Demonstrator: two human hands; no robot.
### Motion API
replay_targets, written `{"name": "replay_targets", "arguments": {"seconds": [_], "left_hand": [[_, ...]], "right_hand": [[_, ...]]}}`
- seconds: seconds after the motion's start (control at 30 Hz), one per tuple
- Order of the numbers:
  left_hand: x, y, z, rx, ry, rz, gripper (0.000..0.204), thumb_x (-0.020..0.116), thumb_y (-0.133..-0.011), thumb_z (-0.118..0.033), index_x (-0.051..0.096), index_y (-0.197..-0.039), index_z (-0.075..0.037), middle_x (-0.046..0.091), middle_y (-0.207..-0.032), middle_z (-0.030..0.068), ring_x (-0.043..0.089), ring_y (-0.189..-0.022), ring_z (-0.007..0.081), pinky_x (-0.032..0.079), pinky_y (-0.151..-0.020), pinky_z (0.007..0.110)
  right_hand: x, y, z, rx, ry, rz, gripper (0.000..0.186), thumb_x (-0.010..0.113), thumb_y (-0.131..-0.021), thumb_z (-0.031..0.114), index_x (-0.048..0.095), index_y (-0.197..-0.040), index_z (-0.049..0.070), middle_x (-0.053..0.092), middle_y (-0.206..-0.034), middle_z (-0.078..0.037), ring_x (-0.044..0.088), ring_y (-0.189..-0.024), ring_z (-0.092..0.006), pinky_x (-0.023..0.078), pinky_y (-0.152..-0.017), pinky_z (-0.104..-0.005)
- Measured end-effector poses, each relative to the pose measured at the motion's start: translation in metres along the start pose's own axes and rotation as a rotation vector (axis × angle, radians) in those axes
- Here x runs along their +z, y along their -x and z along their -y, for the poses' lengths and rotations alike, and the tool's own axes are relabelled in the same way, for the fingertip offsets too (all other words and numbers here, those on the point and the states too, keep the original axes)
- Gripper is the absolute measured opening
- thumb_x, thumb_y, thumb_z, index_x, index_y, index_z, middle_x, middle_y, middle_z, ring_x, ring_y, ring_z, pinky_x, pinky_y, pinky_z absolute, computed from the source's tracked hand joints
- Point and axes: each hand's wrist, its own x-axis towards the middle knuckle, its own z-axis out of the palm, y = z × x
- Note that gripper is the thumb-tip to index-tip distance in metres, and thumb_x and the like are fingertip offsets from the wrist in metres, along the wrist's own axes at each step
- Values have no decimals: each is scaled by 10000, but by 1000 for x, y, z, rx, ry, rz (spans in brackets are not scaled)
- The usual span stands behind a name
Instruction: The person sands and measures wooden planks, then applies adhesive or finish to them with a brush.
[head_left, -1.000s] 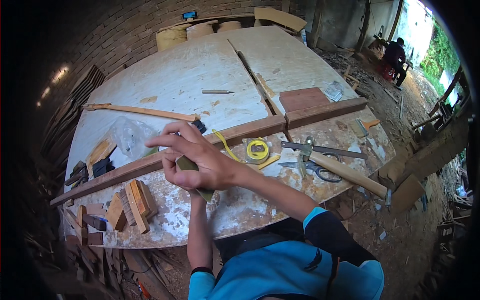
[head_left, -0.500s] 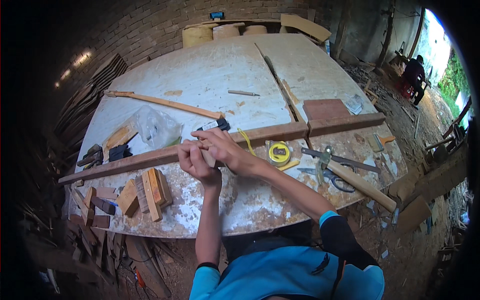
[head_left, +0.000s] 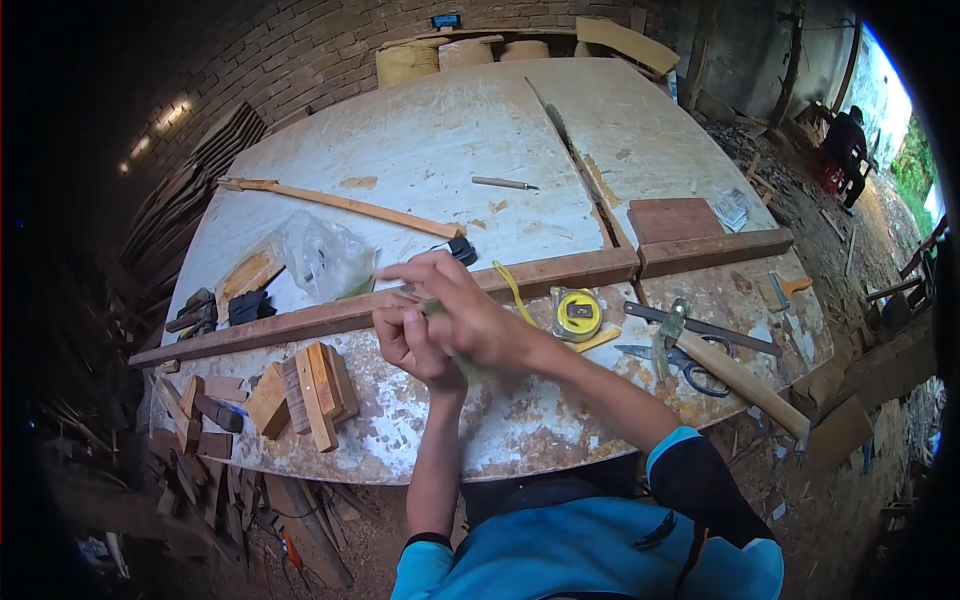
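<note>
Both of my hands are raised together over the near side of the white-painted wooden table. My left hand [head_left: 420, 350] is closed, its fingers curled round something small that I cannot make out. Across it lies my right hand [head_left: 462, 308], index finger stretched out and the other fingers bent in, slightly smeared by motion. What sits between the palms is hidden. Behind the hands a long brown wooden beam [head_left: 570, 269] runs across the table. To their right is a yellow tape measure [head_left: 578, 314]; a clear plastic bag [head_left: 325, 255] lies to their left.
Wooden blocks [head_left: 322, 385] and a brush stand at front left. At right lie a hammer [head_left: 740, 382], scissors [head_left: 705, 375], a flat metal bar [head_left: 750, 338] and a scraper [head_left: 785, 290]. A chisel-like tool [head_left: 505, 183] and a wooden stick [head_left: 340, 202] lie farther back. Someone sits far right.
My right hand has shifted over my left, and the small light-brown piece that showed between them is now hidden. The whole view has moved slightly, so the table appears farther right.
</note>
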Motion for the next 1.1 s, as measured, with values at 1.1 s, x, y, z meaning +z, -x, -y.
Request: {"name": "replay_targets", "arguments": {"seconds": [1.1], "left_hand": [[18,16,13,-48,-68,96,372,374,-855,-321,453,-1060,-21,470,-934,70,478,-874,158,404,-774,307]], "right_hand": [[7,16,-44,-1,-1,-447,559,350,-897,468,485,-1239,47,488,-1092,-151,433,-1059,-294,318,-938,-367]]}}
